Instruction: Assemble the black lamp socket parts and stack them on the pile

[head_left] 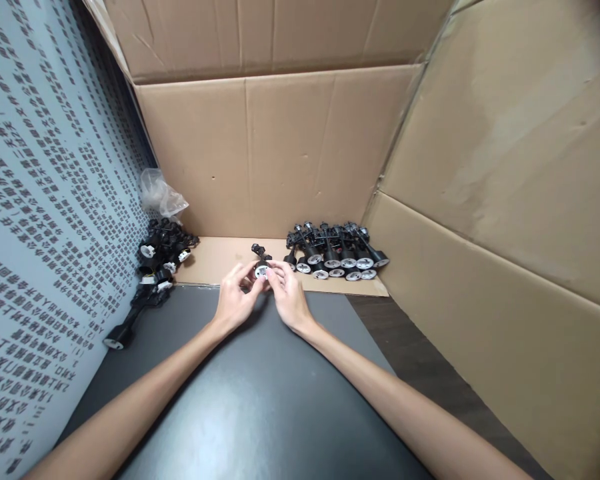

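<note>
Two-handed grasp of a small black part. The fingers of the left hand [235, 300] pinch the black fixture [262, 269] from its left side; those of the right hand [291, 300] close on it from the right, with that thumb against the lower edge of the white end face. The fixture therefore lies between both sets of fingertips, its white face turned toward the wearer and its narrow jointed end pointing away; whether it touches the surface beneath cannot be told. Just right of the fingers is a group of similar fixtures [347, 255], packed closely, white ends facing the wearer. Beyond the fingers, a cardboard sheet [215, 259] runs along the far side of the dark worktop [230, 407]. Well to their left lies a loose heap of black parts [167, 243], with a clear plastic bag [161, 195] behind it and a longer black piece [123, 331] nearer the wearer. Likely faults: uneven thumb pressure on the smooth rim could make the fixture twist or slip from the fingers; a rightward swing of the right hand could knock the nearest packed fixtures, since the gap is slight.
</note>
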### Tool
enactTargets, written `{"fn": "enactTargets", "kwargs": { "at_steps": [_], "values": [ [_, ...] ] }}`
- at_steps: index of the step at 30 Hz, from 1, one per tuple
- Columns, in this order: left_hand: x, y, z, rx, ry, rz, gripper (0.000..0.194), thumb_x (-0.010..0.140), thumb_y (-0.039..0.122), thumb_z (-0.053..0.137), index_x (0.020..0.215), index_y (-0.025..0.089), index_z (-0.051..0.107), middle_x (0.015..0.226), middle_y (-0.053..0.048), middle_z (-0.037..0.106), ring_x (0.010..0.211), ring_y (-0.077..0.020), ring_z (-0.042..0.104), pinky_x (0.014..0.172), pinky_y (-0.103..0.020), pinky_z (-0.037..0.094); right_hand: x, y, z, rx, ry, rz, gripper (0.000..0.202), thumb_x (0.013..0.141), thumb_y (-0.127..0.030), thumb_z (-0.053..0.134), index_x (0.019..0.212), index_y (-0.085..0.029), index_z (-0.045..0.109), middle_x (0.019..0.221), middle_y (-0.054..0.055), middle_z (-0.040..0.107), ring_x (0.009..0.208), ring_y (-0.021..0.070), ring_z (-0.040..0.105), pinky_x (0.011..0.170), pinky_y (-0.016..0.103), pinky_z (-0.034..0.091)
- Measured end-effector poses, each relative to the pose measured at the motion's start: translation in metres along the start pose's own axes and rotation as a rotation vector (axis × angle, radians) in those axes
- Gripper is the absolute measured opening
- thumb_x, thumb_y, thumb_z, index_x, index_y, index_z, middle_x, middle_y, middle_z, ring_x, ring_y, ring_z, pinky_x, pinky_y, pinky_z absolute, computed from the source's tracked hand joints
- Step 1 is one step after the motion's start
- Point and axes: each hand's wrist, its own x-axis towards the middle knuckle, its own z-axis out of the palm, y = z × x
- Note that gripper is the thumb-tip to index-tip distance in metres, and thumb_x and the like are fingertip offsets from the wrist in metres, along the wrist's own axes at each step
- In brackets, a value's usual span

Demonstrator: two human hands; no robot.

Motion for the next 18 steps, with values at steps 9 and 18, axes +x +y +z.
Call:
{"fn": "enactTargets", "kwargs": {
  "at_steps": [9,18],
  "values": [
    [0.002,0.001,-0.002,0.036,0.021,0.009,0.034,0.086,0.029,0.061,0.118,0.019,0.067,0.085,0.000,0.057,0.060,-0.0090,0.051,0.064,-0.025,0.048,0.000,0.000,0.001,-0.071,-0.075,-0.013,0.035,0.094,-0.045,0.046,0.120,-0.021,0.048,0.114,0.014,0.065,0.099,0.0224,0.067,0.082,0.038,0.056],
    [0.002,0.004,-0.002,0.004,0.023,0.053,0.035,0.086,0.030,0.062,0.120,0.024,0.066,0.099,-0.003,0.053,0.075,-0.0107,0.056,0.068,-0.024,0.050,-0.002,-0.012,0.001,-0.173,-0.043,-0.055,0.038,0.098,-0.045,0.041,0.123,-0.022,0.057,0.128,0.011,0.063,0.104,0.0232,0.066,0.084,0.038,0.056]
  ]
}}
